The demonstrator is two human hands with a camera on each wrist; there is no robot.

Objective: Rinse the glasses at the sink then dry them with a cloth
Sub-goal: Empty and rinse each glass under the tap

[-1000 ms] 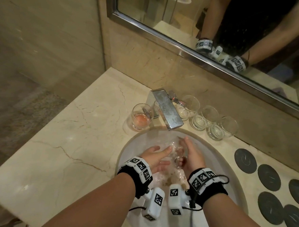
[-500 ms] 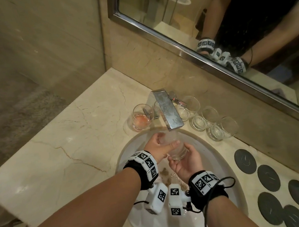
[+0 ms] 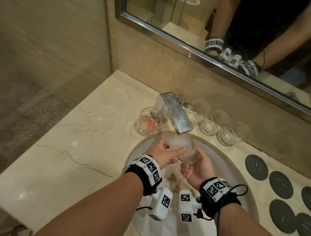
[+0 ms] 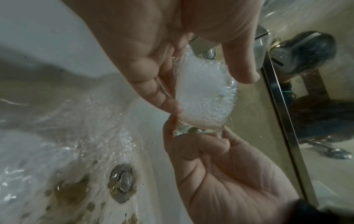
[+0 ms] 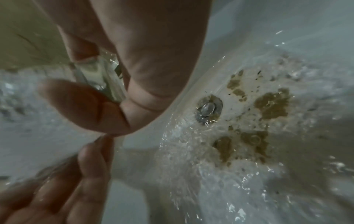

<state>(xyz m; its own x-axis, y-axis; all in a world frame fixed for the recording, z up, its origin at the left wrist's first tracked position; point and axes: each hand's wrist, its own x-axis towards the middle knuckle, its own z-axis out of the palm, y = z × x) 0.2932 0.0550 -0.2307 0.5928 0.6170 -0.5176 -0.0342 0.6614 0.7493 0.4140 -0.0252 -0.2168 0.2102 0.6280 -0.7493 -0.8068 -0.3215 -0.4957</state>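
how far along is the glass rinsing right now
Done: three clear glasses stand right of the tap. In hand: left hand and right hand hold a glass filling under it. Left: the pink-residue glass, then drying; no cloth visible.

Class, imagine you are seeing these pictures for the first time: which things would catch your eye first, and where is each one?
First, the glass foaming white with water under the tap, held over the sink by the left hand at its rim and the right hand at its base. Next, the brown stains beside the drain. Then the glass with pinkish liquid left of the tap.
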